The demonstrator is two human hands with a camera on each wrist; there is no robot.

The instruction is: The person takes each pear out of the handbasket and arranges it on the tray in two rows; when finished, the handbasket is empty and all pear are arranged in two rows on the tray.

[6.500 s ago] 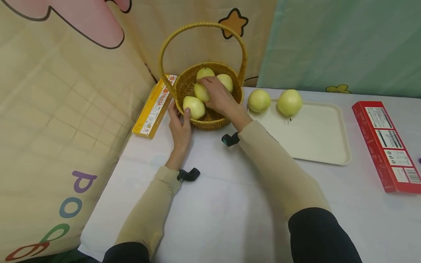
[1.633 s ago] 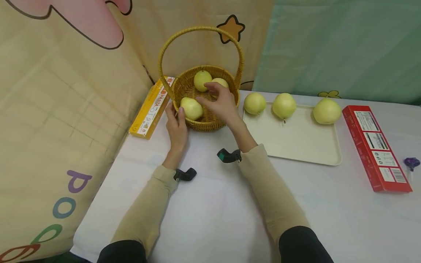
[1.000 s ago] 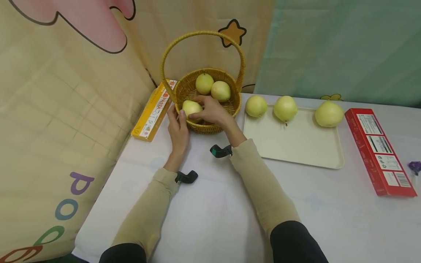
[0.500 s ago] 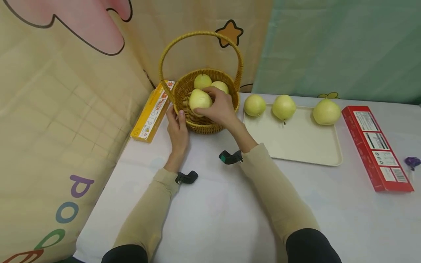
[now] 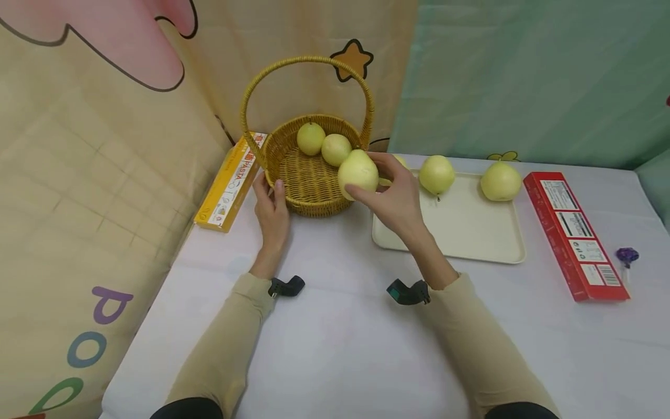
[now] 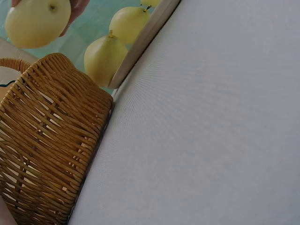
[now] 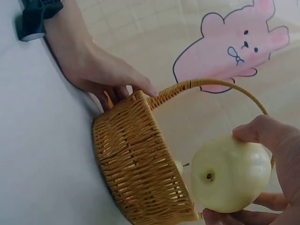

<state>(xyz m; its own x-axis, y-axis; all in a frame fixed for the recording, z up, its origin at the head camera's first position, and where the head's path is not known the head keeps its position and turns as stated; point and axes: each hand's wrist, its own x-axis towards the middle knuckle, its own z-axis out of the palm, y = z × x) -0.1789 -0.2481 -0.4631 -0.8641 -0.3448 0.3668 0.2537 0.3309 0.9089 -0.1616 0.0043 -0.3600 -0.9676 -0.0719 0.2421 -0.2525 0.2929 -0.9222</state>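
Note:
My right hand [image 5: 398, 201] pinches a pale yellow pear [image 5: 357, 173] between thumb and fingers, held over the right rim of the wicker basket [image 5: 316, 209]. In the right wrist view the pear [image 7: 232, 176] shows its blossom end, apart from the basket wall [image 7: 138, 159]. My left hand [image 5: 273, 218] grips the basket's left side, its thumb at the rim; the right wrist view shows that hand [image 7: 101, 68] with fingers behind the wall. Two pears, one at the back [image 5: 311, 138] and its neighbour [image 5: 336, 149], lie inside the basket.
A cream tray [image 5: 471, 233] stands right of the basket with pears along its far edge; my right hand mostly hides the nearest one. A yellow pasta box [image 5: 230, 183] lies left of the basket. At right lie a red box [image 5: 576, 235] and a purple-wrapped lollipop [image 5: 627, 255].
My right hand has taken the front-left pear out of the basket, lifting it and carrying it rightwards. Earlier, another pear went to the tray's right end. My left hand stays at the basket.

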